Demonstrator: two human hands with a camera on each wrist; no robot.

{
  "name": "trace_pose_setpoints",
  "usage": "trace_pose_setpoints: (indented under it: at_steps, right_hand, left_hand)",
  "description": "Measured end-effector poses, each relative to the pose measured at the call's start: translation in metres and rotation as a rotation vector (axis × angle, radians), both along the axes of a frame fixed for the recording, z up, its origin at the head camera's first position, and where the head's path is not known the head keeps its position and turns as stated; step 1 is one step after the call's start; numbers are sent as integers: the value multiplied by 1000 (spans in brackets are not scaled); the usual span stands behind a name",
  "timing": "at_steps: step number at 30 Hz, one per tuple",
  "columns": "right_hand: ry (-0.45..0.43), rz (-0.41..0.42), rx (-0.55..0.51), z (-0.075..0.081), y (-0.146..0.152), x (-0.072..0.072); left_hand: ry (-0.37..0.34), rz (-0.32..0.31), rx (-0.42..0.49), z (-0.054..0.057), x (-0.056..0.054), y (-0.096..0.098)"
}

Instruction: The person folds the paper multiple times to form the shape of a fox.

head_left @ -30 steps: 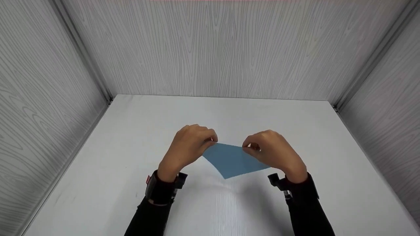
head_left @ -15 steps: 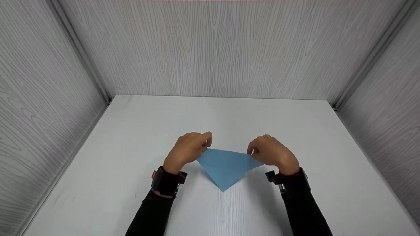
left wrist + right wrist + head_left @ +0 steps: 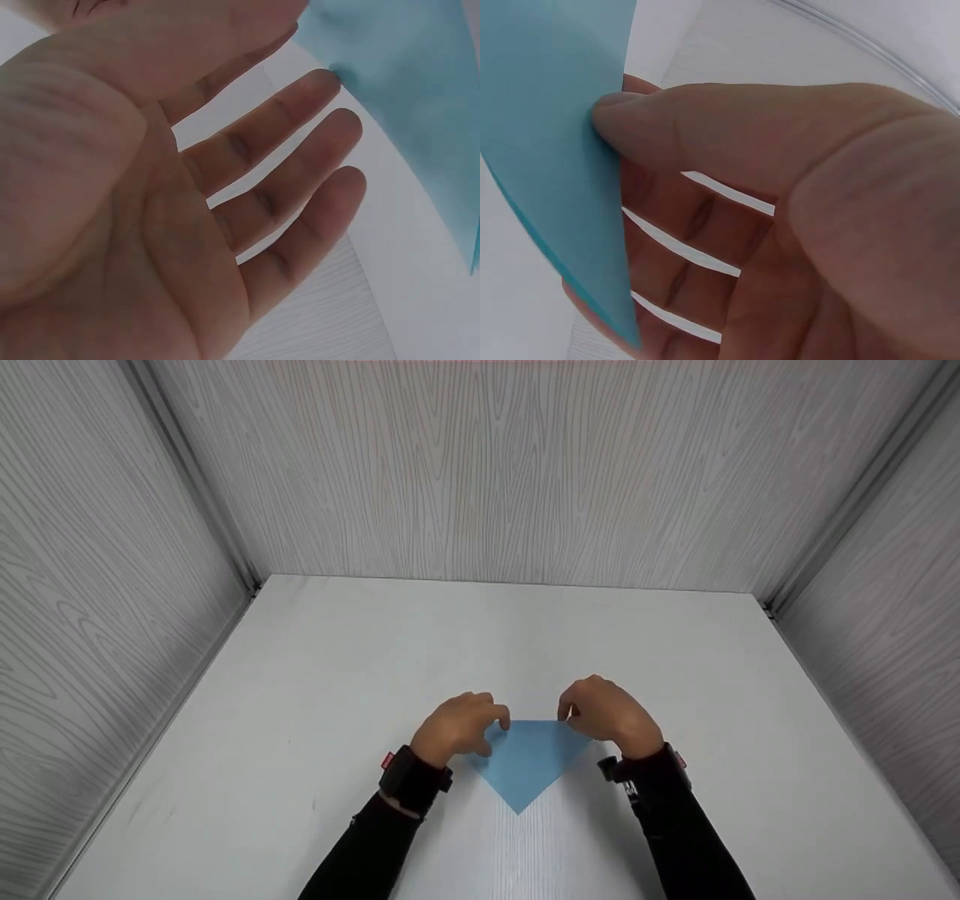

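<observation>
A blue sheet of paper (image 3: 525,765), folded into a triangle, has its point toward the person and its long straight edge at the far side. My right hand (image 3: 609,715) pinches that edge near its right end. In the right wrist view the thumb lies on top of the paper (image 3: 551,142), with the other fingers behind it. At the left end, my left hand (image 3: 459,727) has thumb and fingers spread apart over the paper. Seen from the left wrist, its fingers (image 3: 292,157) are extended beside the paper (image 3: 405,90), one fingertip at the paper's edge.
The white tabletop (image 3: 360,645) surrounds the paper on all sides. Grey wood-grain panels rise at the back (image 3: 480,472), the left (image 3: 90,585) and the right (image 3: 885,607). Both wrists wear black straps with small cameras.
The paper has come down toward the table and closer to the person. My left hand has loosened its pinch and moved right along the paper; my right hand still pinches it.
</observation>
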State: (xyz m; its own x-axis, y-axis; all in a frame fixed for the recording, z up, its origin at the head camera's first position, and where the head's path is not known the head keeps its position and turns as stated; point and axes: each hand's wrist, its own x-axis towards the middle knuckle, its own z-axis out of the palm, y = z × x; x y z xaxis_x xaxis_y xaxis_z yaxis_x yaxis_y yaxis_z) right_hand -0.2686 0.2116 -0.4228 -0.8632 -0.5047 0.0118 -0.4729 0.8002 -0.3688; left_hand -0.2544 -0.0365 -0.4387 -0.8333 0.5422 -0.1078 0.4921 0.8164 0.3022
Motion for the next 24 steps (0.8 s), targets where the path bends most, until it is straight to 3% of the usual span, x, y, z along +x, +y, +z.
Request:
trace_pose_setpoints:
  at_steps: [6,13,19,24]
  right_hand:
    - [-11,-27,19,-9,-1,-5]
    - [-92,-98,65,-17,-4,-10]
    - [-74,-60,119,-21,-11,-8]
    - [-165,9,139,-26,-27,0]
  left_hand:
    - [-17,31,-46,-8,1,8]
    - [-25,54,-1,-16,0,9]
    - [2,56,-6,-19,-1,9]
    - [-5,66,-22,-20,-3,9]
